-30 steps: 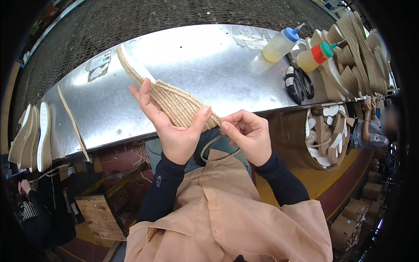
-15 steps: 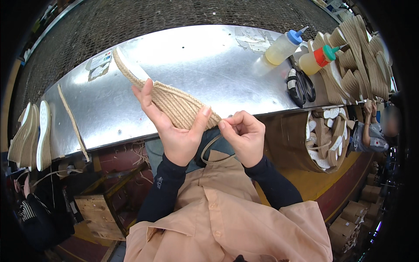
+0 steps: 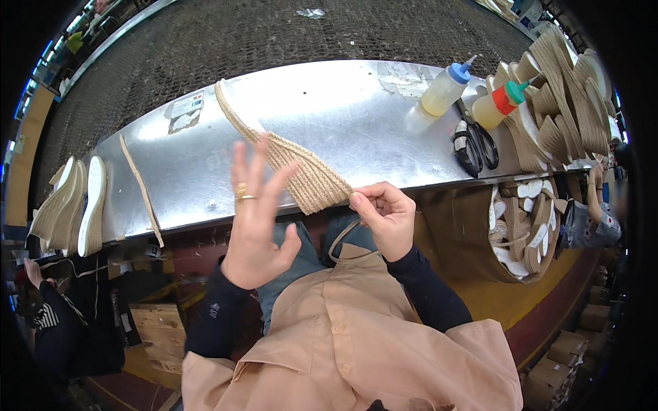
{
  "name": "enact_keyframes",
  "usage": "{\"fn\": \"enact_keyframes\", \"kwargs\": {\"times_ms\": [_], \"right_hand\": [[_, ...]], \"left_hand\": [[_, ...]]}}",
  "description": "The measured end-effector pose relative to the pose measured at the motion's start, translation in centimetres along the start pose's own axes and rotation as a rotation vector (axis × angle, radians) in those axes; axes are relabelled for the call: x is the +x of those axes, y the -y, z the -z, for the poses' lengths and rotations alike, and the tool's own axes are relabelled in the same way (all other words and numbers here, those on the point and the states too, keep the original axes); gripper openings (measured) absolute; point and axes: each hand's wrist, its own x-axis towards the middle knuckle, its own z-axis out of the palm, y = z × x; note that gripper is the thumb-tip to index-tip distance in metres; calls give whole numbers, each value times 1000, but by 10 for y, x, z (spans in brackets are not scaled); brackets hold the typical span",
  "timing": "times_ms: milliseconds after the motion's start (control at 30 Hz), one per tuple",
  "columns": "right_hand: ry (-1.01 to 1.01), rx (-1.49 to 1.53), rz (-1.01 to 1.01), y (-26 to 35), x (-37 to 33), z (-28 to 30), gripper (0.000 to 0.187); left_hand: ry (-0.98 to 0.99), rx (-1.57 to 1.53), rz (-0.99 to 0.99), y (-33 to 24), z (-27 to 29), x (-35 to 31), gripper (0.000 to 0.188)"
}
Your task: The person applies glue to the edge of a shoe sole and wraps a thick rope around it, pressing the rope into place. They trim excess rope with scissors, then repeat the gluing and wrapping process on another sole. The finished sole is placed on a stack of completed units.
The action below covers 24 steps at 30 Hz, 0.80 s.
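Observation:
A jute rope-wrapped shoe sole (image 3: 301, 171) hangs in front of me above the edge of a metal table (image 3: 329, 123). My right hand (image 3: 385, 218) pinches its near end between thumb and fingers. My left hand (image 3: 257, 219) is open with fingers spread, its fingertips at the sole's left side. A ring sits on one finger of the left hand. The sole's far tip points up and to the left over the table.
Two squeeze bottles (image 3: 445, 89) and black scissors (image 3: 474, 147) lie on the table's right. Stacked jute soles (image 3: 569, 103) pile at the far right, a bin of soles (image 3: 521, 233) below. A jute strip (image 3: 140, 188) and more soles (image 3: 75, 205) are left.
My left hand has let go of the sole and opened, fingers spread. The right hand keeps its pinch on the near end, and the sole has swung rightward.

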Motion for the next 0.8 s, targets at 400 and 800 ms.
{"fn": "enact_keyframes", "kwargs": {"times_ms": [400, 800], "right_hand": [[129, 13, -50, 53, 13, 10, 14], [520, -237, 100, 189, 34, 0, 13]], "left_hand": [[501, -200, -352, -7, 19, 80, 64], [173, -744, -301, -27, 58, 77, 64]]}}
